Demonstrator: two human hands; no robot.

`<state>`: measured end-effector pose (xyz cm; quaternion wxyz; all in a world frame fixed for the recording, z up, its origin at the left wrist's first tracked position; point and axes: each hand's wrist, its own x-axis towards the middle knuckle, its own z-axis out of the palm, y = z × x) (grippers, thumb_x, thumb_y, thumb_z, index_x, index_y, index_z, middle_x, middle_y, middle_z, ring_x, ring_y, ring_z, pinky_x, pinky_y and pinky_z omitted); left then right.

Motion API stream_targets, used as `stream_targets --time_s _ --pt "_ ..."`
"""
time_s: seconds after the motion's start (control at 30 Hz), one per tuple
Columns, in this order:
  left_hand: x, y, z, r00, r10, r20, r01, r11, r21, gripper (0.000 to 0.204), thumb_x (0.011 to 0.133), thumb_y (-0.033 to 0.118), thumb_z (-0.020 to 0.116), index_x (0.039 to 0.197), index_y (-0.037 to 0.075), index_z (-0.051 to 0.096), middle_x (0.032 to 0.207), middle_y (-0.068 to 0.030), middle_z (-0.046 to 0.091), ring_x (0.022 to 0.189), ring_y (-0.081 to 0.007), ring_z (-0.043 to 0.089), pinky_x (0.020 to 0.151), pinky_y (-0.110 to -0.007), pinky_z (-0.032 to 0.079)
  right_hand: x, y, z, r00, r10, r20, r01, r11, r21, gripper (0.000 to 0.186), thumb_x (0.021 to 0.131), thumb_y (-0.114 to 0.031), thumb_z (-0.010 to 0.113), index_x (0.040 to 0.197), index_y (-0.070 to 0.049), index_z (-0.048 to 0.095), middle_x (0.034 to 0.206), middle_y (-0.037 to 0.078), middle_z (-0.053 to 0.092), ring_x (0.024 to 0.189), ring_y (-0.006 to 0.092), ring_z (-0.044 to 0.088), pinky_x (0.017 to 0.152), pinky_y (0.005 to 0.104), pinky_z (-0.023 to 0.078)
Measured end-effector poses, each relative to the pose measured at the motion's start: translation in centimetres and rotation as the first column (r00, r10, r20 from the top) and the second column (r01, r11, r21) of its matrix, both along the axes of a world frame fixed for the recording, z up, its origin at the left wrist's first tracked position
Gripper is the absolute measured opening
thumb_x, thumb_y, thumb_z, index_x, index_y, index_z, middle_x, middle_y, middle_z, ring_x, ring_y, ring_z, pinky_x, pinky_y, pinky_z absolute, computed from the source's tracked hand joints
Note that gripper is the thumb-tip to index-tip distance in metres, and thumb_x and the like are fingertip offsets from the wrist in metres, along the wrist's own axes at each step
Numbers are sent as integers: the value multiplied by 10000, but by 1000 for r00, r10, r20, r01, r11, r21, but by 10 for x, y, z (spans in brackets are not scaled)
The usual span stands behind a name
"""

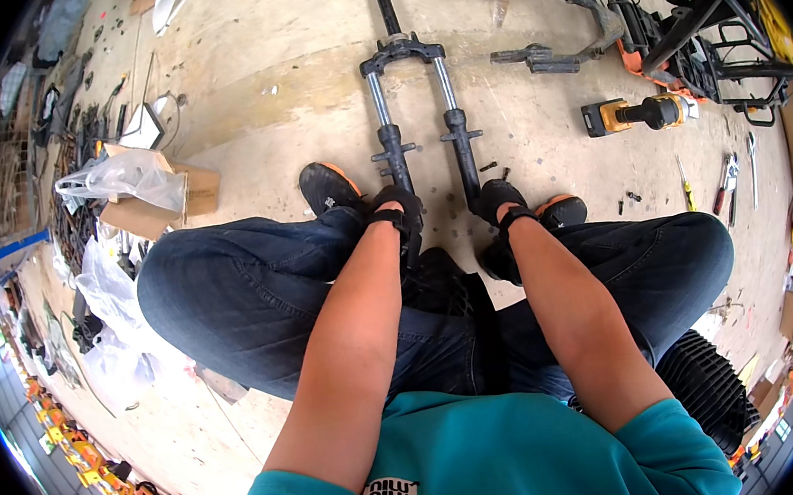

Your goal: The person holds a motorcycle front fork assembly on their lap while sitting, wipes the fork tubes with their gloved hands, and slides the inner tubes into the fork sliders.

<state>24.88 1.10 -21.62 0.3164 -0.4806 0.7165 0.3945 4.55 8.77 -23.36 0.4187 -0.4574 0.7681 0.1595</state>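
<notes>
A black front fork with two silver tubes lies on the concrete floor, its legs pointing toward me and its long stem pointing away. My left hand, in a black glove, is closed on the lower end of the left fork leg. My right hand, also gloved, is closed on the lower end of the right fork leg. My fingertips are partly hidden by the gloves' dark shapes against the black metal. Several small dark bolts lie loose just right of the fork and beside my right shoe.
Right: a yellow-black power tool, screwdriver, pliers, wrench, a black bracket and metal frame. Left: cardboard box, plastic bags and piled parts. My bent legs surround the fork's near end.
</notes>
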Motion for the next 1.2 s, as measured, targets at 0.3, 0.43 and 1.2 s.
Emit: stream_targets --time_s 0.3,0.43,1.2 --pt "2 1 10 736 676 40 -657 699 283 308 871 299 527 931 46 693 867 -119 707 789 -261 686 689 -384 531 -1 6 -8 999 -40 -17 38 993 -110 438 763 -391 614 882 22 699 893 238 667 900 369 652 813 429 509" --pt "13 -1 -27 989 135 -56 -131 988 78 268 793 272 627 953 70 702 934 -149 695 858 -301 675 734 -423 542 0 5 -9 1000 -26 -13 25 994 -103 457 785 -404 587 896 25 699 907 239 669 912 369 652 818 421 510" --pt "4 3 -11 988 140 65 -135 988 -74 448 824 447 626 912 17 713 897 -185 694 871 -314 678 773 -401 526 11 5 -1 999 35 2 -35 999 -15 297 808 -264 579 986 -59 702 1004 182 679 956 353 653 816 449 519"
